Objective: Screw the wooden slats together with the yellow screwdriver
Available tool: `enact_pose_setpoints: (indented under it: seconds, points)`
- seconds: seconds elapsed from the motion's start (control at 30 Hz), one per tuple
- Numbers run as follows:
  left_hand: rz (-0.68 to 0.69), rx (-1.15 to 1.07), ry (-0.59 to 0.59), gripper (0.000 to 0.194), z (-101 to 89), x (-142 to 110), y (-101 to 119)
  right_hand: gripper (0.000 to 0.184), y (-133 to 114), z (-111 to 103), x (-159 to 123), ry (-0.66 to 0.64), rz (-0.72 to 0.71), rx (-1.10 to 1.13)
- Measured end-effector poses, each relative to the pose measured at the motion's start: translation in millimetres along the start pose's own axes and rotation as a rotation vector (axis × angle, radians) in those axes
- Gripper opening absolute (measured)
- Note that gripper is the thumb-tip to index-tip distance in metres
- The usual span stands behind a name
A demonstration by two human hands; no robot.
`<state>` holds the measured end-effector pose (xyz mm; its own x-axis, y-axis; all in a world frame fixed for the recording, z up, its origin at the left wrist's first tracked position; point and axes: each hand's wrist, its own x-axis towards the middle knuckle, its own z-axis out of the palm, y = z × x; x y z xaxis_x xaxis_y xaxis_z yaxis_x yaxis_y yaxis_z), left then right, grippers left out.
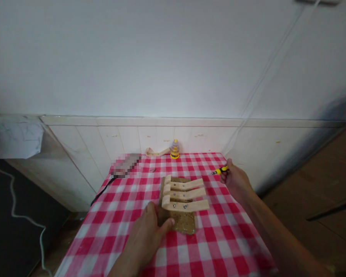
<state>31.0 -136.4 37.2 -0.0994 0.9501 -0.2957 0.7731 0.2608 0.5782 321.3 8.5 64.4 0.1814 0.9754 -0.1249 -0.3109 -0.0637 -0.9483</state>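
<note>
My right hand (233, 176) is closed around a yellow-and-black screwdriver (222, 169), raised to the right of the wooden pieces with its tip pointing left. My left hand (152, 227) grips the near left edge of a worn brown board (184, 221), its thumb lying on top. Across that board lie three pale wooden hooks (187, 205), side by side, curled at their left ends. Small metal screws (185, 206) show in the hooks; the nearest one's stand out most clearly.
A red-and-white checked cloth (121, 227) covers the table. At the back are another wooden hook (157, 152) and a clear container with a yellow cap and base (175, 149). A blurred-out flat object (128, 165) with a black strap lies back left. A white wall (173, 69) stands behind.
</note>
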Motion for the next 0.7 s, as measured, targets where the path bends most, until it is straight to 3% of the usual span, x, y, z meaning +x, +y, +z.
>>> enact_pose_setpoints:
  seconds: [0.03,0.2,0.27,0.4,0.47,0.57,0.7]
  points:
    - [-0.007,0.016,-0.002,0.03,2.6,-1.9,-2.3,0.053,5.4,-0.5,6.4,0.003,0.105,0.004]
    - [-0.007,0.034,-0.025,0.045,8.8,0.9,-9.7,0.039,24.3,12.5,20.8,-0.158,0.31,-0.012]
    - [0.024,0.013,-0.001,0.047,8.0,4.8,-11.7,0.043,29.4,20.9,22.6,-0.252,0.412,-0.036]
    - [0.074,-0.053,-0.077,0.051,3.9,14.7,-19.3,0.051,38.3,30.2,25.5,-0.389,0.504,-0.063]
    - [0.123,-0.061,-0.045,0.055,1.1,23.5,-26.3,0.054,40.5,26.5,25.4,-0.412,0.51,-0.071]
    - [0.066,-0.086,-0.011,0.064,-2.8,46.0,-38.2,0.053,42.1,9.3,19.9,-0.419,0.509,-0.087]
    - [0.116,-0.351,0.114,0.066,-6.6,90.0,-44.3,0.048,49.3,-20.6,4.3,-0.483,0.525,-0.165]
